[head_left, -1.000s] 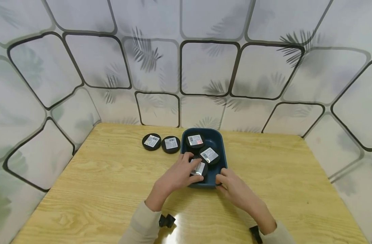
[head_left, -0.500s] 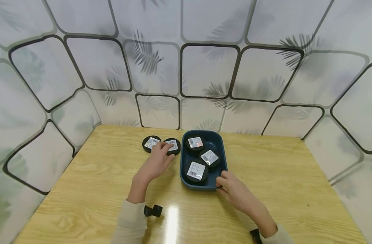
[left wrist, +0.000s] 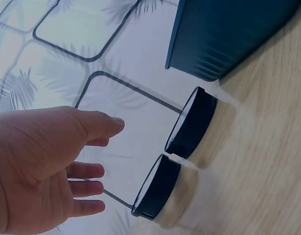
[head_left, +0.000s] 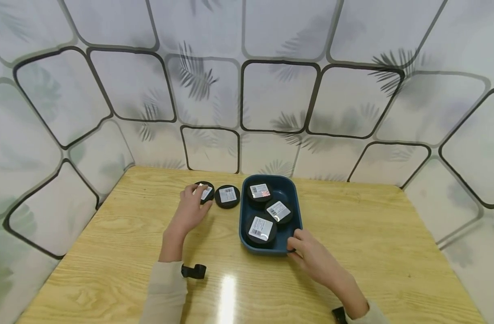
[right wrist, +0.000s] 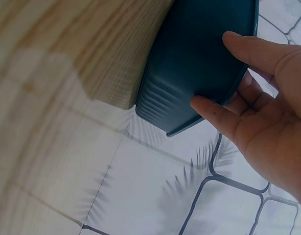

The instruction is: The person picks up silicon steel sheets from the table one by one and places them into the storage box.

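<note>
My left hand [head_left: 188,210] hovers beside the farther left of two flat, round black tins [head_left: 207,194] with white labels. In the left wrist view its fingers are relaxed and apart from both tins [left wrist: 158,188], holding nothing. The second tin [head_left: 227,196] lies between that one and a dark blue plastic bin [head_left: 286,192]. Inside the bin are three similar tins: one at the back left [head_left: 260,191], one in the middle [head_left: 278,210], one at the front left [head_left: 261,228]. My right hand [head_left: 313,256] grips the bin's front right corner, thumb and fingers around its rim [right wrist: 228,100].
A light wooden table [head_left: 372,234] carries everything. Patterned fabric walls [head_left: 271,94] stand at its back and sides. A black strap mount [head_left: 194,271] sits on my left wrist, another [head_left: 339,315] on my right.
My left hand has left the front left tin in the bin, passed over the tin beside the bin, and moved left to the outer tin. The right hand keeps its grip on the bin.
</note>
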`<state>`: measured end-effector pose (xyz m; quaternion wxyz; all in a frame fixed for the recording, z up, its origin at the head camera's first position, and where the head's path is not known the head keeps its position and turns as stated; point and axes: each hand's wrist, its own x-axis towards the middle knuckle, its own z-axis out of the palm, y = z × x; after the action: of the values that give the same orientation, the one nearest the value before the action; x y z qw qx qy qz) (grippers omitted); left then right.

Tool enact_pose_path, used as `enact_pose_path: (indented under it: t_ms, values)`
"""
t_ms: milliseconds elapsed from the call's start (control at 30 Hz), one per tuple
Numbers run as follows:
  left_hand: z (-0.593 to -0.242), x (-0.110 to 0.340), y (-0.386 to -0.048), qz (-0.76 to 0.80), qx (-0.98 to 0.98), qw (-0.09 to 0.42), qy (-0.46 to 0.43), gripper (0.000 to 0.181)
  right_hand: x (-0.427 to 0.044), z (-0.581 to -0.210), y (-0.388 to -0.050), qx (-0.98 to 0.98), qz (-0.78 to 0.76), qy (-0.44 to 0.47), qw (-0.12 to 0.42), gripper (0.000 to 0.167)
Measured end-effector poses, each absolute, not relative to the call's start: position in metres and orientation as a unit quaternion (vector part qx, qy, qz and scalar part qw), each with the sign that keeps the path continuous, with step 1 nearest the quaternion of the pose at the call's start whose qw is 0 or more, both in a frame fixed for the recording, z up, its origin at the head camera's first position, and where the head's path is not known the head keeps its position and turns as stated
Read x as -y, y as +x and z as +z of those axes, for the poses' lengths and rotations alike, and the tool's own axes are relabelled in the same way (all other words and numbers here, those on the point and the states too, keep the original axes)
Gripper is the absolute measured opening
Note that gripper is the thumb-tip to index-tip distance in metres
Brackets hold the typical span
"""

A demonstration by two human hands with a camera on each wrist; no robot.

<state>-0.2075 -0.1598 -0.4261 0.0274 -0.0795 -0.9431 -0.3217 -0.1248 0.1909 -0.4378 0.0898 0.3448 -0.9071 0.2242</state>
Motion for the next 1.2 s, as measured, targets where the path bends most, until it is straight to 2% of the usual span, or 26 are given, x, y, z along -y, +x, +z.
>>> enact_pose_path:
  t_ms: [433, 733, 1200]
  values:
    - [-0.426, 0.178, -0.216, -0.295, 0.954, 0.029, -0.052, 0.060, -0.190, -0.437, -0.123, 0.909, 0.227, 0.341, 0.071, 0.028]
    - [-0.435, 0.181, -0.231, -0.288, 0.956, 0.000, -0.057, 0.073, -0.192, -0.438, -0.125, 0.906, 0.221, 0.348, 0.100, 0.032]
    - [-0.447, 0.179, -0.246, -0.267, 0.961, -0.059, -0.045, 0.081, -0.191, -0.436, -0.125, 0.911, 0.219, 0.340, 0.083, 0.029]
